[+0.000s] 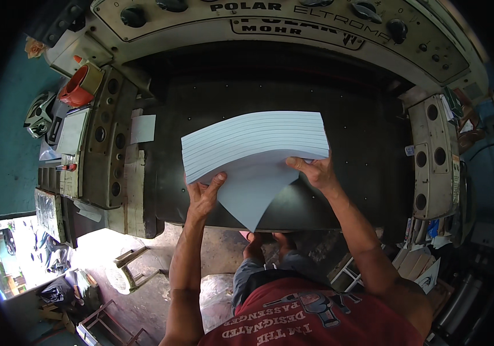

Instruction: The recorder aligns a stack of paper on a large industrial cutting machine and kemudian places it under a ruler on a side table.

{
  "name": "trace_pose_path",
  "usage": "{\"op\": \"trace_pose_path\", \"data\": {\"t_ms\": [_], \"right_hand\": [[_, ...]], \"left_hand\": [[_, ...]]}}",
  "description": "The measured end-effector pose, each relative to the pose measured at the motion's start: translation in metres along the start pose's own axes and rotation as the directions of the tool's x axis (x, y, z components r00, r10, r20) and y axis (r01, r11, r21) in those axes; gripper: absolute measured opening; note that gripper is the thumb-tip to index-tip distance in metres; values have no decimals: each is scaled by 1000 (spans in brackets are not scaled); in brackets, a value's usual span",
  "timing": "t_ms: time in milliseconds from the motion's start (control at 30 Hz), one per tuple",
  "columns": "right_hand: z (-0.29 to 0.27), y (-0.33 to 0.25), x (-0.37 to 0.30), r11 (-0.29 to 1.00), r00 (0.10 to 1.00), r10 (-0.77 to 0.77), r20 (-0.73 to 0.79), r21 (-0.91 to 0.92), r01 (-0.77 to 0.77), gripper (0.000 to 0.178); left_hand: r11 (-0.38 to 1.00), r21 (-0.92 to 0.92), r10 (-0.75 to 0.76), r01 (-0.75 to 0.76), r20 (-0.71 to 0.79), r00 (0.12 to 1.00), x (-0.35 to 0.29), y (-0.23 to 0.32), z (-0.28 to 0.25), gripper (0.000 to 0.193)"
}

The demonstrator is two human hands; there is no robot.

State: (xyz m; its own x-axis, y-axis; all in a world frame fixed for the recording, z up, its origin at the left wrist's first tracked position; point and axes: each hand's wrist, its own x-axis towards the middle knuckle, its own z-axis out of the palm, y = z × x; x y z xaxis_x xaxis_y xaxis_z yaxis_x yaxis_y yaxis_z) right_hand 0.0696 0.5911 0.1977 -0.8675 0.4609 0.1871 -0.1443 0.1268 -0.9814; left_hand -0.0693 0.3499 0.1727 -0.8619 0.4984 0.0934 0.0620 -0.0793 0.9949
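Observation:
A thick stack of pale blue-white paper (252,135) is held between my two hands over the dark machine table. It bows upward in the middle, and thin lines divide its edge into several layers. My left hand (203,195) grips the near left corner, thumb on the near face and fingers hidden behind. At the right corner my right hand (315,171) grips it the same way, thumb pressed toward the middle. One loose sheet (252,196) hangs from the near side, its pointed corner reaching the table's front edge.
A paper cutting machine (316,34) with black knobs spans the far side. Metal side guides with round holes stand left (101,132) and right (434,155). An orange-red round container (80,85) sits on the left guide. A small paper piece (143,128) lies near it. A stool (129,271) stands on the floor.

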Motion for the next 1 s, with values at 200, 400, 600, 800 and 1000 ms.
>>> {"op": "trace_pose_path", "data": {"t_ms": [200,400,600,800,1000], "right_hand": [[-4,-10,-6,995,998,60,29,84,-62,62],[5,8,-1,998,999,-45,28,49,43,63],[-2,1,-1,995,997,-71,-4,64,72,65],[2,1,3,989,996,-82,26,128,78,67],[-7,6,7,986,982,-158,105,-29,162,77]], "left_hand": [[997,-3,82,-82,74,994,3,2,-9,57],[988,149,-62,48,92,994,10,24,-17,75],[528,609,504,-592,336,796,25,179,48,113],[19,673,180,-739,725,665,61,169,106,101],[355,712,-65,-605,665,744,70,169,107,60]]}}
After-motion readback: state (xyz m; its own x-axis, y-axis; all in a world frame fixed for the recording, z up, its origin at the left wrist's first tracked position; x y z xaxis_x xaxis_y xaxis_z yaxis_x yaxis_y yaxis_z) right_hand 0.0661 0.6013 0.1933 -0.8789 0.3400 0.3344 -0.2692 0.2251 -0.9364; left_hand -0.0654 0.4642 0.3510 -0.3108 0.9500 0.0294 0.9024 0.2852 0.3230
